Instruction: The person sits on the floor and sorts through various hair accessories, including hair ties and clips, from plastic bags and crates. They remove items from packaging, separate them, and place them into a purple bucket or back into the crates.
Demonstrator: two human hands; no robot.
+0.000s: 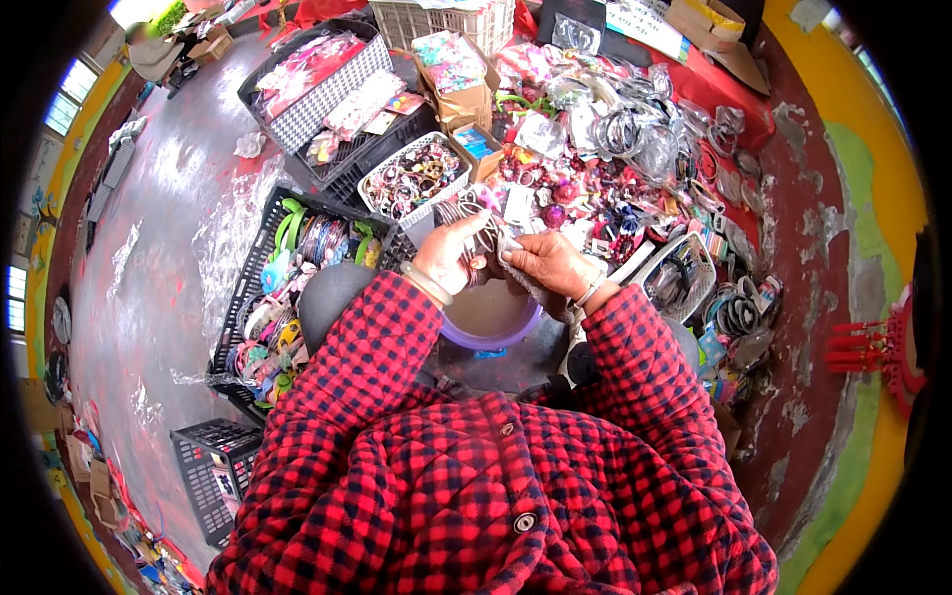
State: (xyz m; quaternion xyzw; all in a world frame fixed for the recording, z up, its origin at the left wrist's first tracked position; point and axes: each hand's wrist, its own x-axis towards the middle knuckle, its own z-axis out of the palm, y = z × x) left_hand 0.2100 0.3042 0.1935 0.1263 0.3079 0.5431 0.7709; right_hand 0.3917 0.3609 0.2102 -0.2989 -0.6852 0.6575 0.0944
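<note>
My left hand [451,256] is closed round a bundle of dark brown bands with white stripes [484,233], which look like headbands. My right hand [551,264] pinches a grey-brown cloth [535,290] against the bundle's right side. The cloth hangs down below my fingers. Both hands are close together above a purple basin [526,327] with murky water in it. My fingertips partly hide where the cloth meets the bands.
A black crate [248,297] of colourful hair accessories stands at my left. Ahead are a white basket [415,178] and a large heap of bagged accessories [595,129]. Another white basket [706,278] sits at right. A person [157,55] is far off at upper left.
</note>
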